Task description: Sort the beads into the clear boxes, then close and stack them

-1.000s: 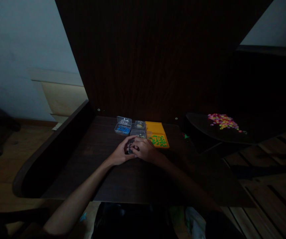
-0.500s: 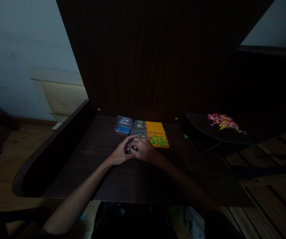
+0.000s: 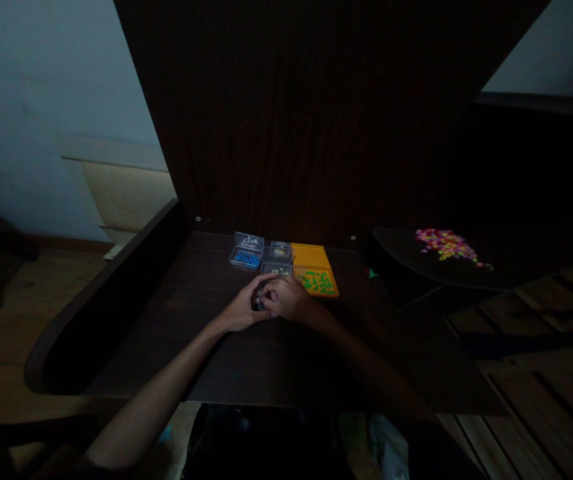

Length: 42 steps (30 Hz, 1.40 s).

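Observation:
Both my hands meet over the middle of the dark wooden desk. My left hand curves around a small dark item, mostly hidden, that I cannot make out. Over the same spot, my right hand is closed in a pinch, its fingertips inside the curve of the left. Just beyond them stands a clear plastic box with small pale pieces. Beside my right hand lies an open yellow case holding many small green pieces.
An open clear box with blue pieces sits at the back left of the group, and another small clear box is beside it. Pink and yellow pieces lie heaped on a side shelf at right. A raised side panel bounds the left.
My right fingers have shifted slightly over the item between my hands. The boxes and the case stay where they were.

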Available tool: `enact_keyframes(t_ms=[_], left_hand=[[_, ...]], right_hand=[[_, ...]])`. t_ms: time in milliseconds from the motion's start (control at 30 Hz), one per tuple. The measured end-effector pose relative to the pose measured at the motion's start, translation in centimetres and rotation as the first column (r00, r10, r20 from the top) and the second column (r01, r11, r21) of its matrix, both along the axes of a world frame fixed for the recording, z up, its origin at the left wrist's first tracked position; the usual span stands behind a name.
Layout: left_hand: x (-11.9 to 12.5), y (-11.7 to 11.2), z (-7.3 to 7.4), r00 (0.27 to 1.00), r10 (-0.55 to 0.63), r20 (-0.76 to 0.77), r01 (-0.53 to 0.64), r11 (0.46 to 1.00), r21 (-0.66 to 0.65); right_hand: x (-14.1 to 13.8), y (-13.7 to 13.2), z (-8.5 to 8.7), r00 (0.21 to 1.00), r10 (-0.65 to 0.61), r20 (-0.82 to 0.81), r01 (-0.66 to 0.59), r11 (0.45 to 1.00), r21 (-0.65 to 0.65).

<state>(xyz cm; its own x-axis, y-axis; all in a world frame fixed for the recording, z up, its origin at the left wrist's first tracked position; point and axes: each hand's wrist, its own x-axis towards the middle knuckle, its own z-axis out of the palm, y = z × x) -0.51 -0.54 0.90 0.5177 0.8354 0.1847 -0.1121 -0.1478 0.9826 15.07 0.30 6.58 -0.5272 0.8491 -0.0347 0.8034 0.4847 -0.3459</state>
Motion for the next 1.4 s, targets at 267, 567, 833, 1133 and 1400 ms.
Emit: enact_keyframes(t_ms=[267, 567, 833, 1133, 1400], left_hand=[[0.1, -0.1, -0.2, 1.000, -0.021, 0.015, 0.021, 1.000, -0.012], [0.2, -0.1, -0.3, 1.000, -0.008, 0.011, 0.009, 1.000, -0.029], [-0.1, 0.0, 0.1, 0.998, 0.030, 0.057, -0.029, 0.999, -0.014], [0.1, -0.2, 0.4, 0.979, 0.033, 0.199, -0.021, 0.998, -0.064], [0.5, -0.2, -0.1, 0.976, 0.071, 0.206, -0.055, 0.995, -0.081]], right_hand=[[0.5, -0.3, -1.4, 0.996, -0.041, 0.084, 0.037, 0.998, 0.058], [0.3, -0.5, -2.7, 0.996, -0.051, 0.073, 0.037, 0.982, 0.185], [2.0, -0.9, 0.1, 0.962, -0.044, -0.268, 0.078, 0.990, 0.118], [9.4, -1.1, -1.8, 0.361, -0.309, -0.880, 0.384, 0.909, -0.162], [9.4, -1.9, -5.1, 0.468, -0.218, -0.856, -0.054, 0.960, -0.274]])
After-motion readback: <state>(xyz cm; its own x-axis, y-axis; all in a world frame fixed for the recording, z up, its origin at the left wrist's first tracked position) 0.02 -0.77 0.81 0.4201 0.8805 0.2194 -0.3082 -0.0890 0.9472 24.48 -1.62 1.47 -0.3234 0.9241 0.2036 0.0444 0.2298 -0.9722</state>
